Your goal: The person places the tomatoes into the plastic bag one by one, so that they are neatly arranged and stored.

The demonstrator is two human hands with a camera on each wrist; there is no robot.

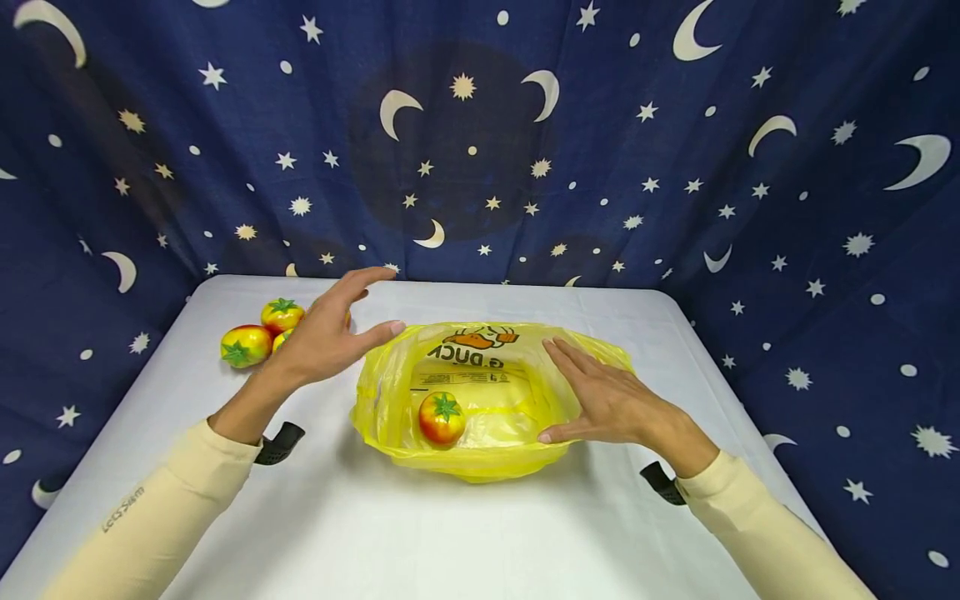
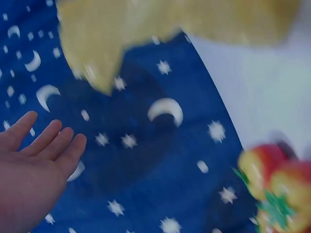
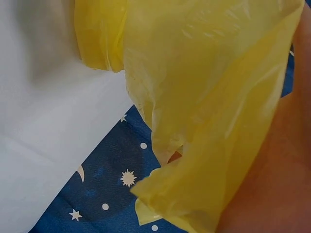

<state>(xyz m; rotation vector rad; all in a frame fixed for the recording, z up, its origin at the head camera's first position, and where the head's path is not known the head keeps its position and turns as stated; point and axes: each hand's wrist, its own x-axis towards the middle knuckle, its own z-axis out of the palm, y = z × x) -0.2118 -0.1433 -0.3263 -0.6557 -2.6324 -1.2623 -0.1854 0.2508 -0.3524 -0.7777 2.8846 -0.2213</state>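
A yellow plastic bag stands on the white table with its mouth open upward. Inside it, toward the front left, lies one red-and-yellow tomato with a green star-shaped top. My left hand hovers left of the bag, thumb and fingers spread, holding nothing. My right hand is at the bag's right side, fingers extended and thumb by the front rim, touching the plastic. In the right wrist view the yellow bag hides most of that hand. More tomatoes sit in a group behind the left forearm, partly covered by the hand.
The white table carries the bag and the tomato group at its back left. A dark blue curtain with moons and stars hangs behind and along both sides. A black wrist mount sits under the left wrist, another under the right.
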